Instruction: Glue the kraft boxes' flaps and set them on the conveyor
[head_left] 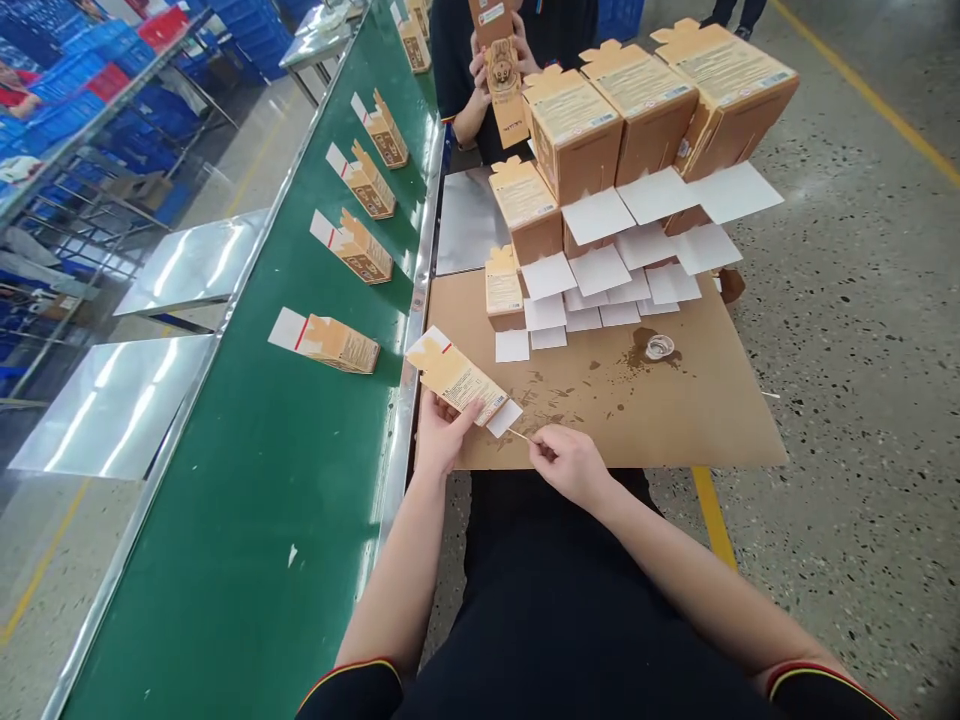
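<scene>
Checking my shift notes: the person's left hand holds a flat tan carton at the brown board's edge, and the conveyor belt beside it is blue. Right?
Not quite: the head view shows the conveyor belt is green. The left hand does hold the flat tan carton at the brown board's edge.

1. Five cartons lie on the green conveyor belt (247, 560), the nearest carton (337, 343) beside the held carton (459, 377);
2. One small cup (659, 347) on the cardboard sheet (675, 410);
3. Two hands: left hand (441, 435); right hand (570, 462).
</scene>
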